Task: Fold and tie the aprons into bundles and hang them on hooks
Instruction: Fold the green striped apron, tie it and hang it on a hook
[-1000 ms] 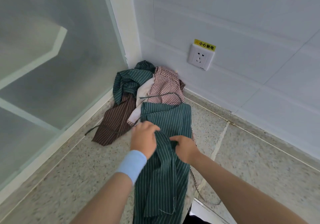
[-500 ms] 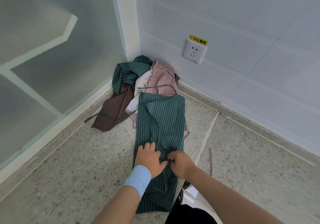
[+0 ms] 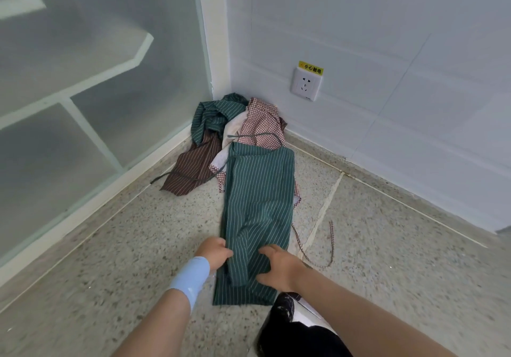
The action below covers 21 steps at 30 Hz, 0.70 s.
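Mid-fold, the green striped apron (image 3: 260, 190) lies lengthwise on the floor (image 3: 116, 251) before me, my left hand (image 3: 215, 251) pinching its near left edge, my right hand (image 3: 279, 266) spread flat on it; next, I reckon, rolling it tight for tying.

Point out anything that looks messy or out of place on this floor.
The spare aprons lie in a crumpled heap in the corner below the wall socket, not folded. A checked tie string trails loose over the floor right of the green striped apron. Nothing looks torn or spilled.
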Motion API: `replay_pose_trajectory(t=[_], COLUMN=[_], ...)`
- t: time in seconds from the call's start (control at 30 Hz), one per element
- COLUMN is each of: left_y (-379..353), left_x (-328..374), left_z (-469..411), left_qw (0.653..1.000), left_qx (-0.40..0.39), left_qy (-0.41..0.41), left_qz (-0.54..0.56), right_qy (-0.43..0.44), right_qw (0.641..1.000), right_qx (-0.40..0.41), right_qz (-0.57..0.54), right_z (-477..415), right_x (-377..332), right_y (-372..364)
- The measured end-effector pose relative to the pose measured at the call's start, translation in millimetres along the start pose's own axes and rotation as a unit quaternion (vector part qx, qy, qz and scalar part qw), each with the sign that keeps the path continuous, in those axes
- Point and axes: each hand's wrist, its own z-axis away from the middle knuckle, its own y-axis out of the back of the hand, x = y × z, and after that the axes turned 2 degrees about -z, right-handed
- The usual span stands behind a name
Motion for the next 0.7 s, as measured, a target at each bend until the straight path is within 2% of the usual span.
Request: replay_pose_trajectory(t=[0.07, 0.13, 0.2, 0.27, 0.33, 0.37, 0.43, 0.5, 0.53, 0.6, 0.7], left_y=[0, -2, -4, -3, 0, 0, 1, 0, -2, -11, -29], left_x=[3, 10, 17, 24, 29, 30, 24, 8, -1, -18, -31], left_z=[14, 28, 40, 48, 56, 60, 61, 55, 50, 43, 39], left_qw=[0.986, 0.948, 0.916, 0.89, 0.881, 0.889, 0.938, 0.987, 0.997, 0.995, 0.977], left_qx=[-0.052, -0.099, -0.125, -0.14, -0.139, -0.129, -0.072, -0.001, 0.024, 0.048, 0.088], left_qy=[0.005, 0.01, -0.004, -0.022, -0.031, -0.034, -0.031, -0.028, -0.032, -0.045, -0.05], left_qz=[0.158, 0.302, 0.38, 0.433, 0.451, 0.437, 0.337, 0.158, 0.066, -0.081, -0.19], right_qy=[0.01, 0.02, 0.02, 0.019, 0.025, 0.021, 0.017, 0.04, 0.058, 0.085, 0.069], right_qw=[1.0, 0.997, 0.991, 0.972, 0.943, 0.936, 0.932, 0.927, 0.924, 0.926, 0.939], right_qx=[0.025, 0.066, 0.122, 0.213, 0.305, 0.333, 0.361, 0.364, 0.349, 0.28, 0.103], right_qz=[-0.016, -0.034, -0.058, -0.101, -0.128, -0.113, -0.023, 0.087, 0.146, 0.237, 0.32], right_z=[8, 15, 22, 26, 31, 34, 39, 44, 47, 52, 53], right_x=[-5, -11, -19, -25, -26, -24, -16, -3, 4, 18, 33], right_y=[-6, -11, -13, -14, -11, -8, -2, 2, 0, -11, -33])
